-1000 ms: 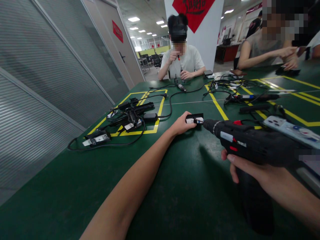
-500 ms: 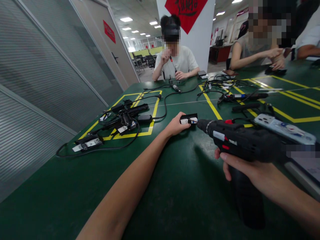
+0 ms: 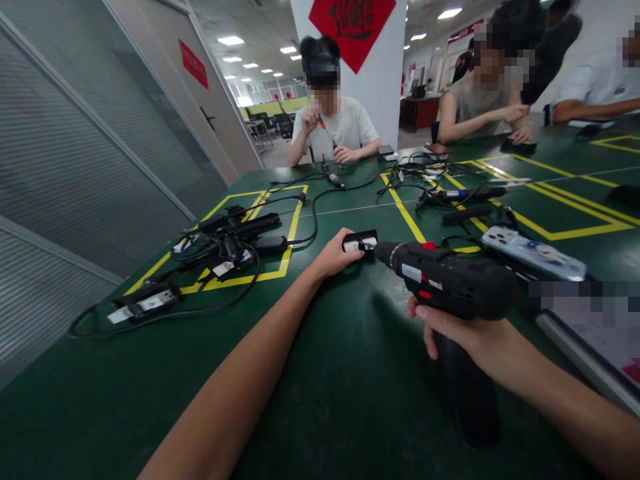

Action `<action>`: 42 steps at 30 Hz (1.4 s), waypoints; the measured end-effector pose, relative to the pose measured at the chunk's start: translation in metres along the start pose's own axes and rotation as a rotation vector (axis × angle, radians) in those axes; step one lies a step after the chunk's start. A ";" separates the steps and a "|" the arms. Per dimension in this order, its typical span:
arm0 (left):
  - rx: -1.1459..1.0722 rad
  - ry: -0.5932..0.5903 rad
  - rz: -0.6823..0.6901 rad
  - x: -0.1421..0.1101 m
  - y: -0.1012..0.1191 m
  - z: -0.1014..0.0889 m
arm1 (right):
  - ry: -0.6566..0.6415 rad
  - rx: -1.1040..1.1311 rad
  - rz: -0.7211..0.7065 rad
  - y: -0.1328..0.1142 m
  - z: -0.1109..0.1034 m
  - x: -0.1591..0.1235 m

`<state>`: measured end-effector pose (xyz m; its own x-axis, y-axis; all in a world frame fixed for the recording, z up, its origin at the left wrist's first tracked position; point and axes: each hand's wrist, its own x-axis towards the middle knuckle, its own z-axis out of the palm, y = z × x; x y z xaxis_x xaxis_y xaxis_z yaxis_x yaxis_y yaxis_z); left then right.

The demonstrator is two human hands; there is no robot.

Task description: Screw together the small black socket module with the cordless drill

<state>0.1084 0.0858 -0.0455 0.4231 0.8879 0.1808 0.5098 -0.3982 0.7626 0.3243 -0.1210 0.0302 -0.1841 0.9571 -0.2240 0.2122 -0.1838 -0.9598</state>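
My left hand grips a small black casing with a white part inside, holding it down on the green table. My right hand is wrapped round the handle of a black cordless drill with red details. The drill's chuck points left, and its tip meets the right end of the casing. Whether the bit touches a screw there is too small to tell. Part of the handle is hidden behind my fingers.
Black cables and device parts lie on the left. A power adapter trails a cord across the table. Right of the drill are a phone and a tablet-like device. A co-worker sits opposite; other people sit at the right.
The whole view has shifted, so the scene sits farther left. Both hands keep their holds, and the drill tip stays at the casing's end.
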 end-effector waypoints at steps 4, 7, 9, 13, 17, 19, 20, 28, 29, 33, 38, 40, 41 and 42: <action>0.012 0.003 0.000 0.000 0.001 0.000 | -0.006 0.017 -0.021 0.005 0.001 0.003; 0.009 0.005 0.006 0.000 0.001 -0.001 | 0.002 0.011 -0.023 0.007 0.001 0.004; 0.004 0.006 0.004 0.000 0.001 -0.001 | 0.009 0.006 -0.030 0.007 0.000 0.005; -0.009 -0.007 -0.005 0.000 0.000 -0.001 | -0.002 -0.046 -0.011 0.005 -0.002 0.004; 0.014 0.005 0.004 0.000 -0.001 -0.001 | -0.018 -0.066 -0.003 0.002 -0.002 0.002; 0.028 0.008 -0.001 0.000 -0.001 -0.001 | -0.019 -0.066 0.001 0.001 -0.002 0.001; 0.028 0.005 -0.004 0.000 0.000 -0.001 | -0.020 -0.072 0.003 0.001 -0.001 0.001; 0.011 0.004 -0.003 0.001 -0.002 0.000 | 0.010 -0.012 -0.015 0.006 0.000 0.004; 0.010 0.004 0.004 0.001 -0.003 0.000 | 0.012 -0.008 -0.012 0.005 0.000 0.004; 0.002 -0.003 0.013 0.001 -0.005 -0.001 | 0.012 -0.027 0.013 0.003 0.001 0.001; -0.013 -0.009 0.015 0.001 -0.005 -0.001 | 0.017 -0.057 0.024 -0.001 0.001 0.000; -0.021 -0.009 0.020 0.001 -0.006 -0.001 | 0.024 -0.074 0.040 -0.002 0.001 0.000; -0.024 -0.008 0.019 0.001 -0.006 0.000 | 0.026 -0.081 0.048 -0.003 0.001 0.000; -0.025 -0.007 0.017 0.002 -0.006 0.000 | 0.026 -0.084 0.049 -0.004 0.001 0.000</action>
<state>0.1058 0.0897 -0.0498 0.4366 0.8794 0.1900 0.4834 -0.4074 0.7748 0.3228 -0.1201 0.0339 -0.1466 0.9530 -0.2651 0.3002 -0.2125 -0.9299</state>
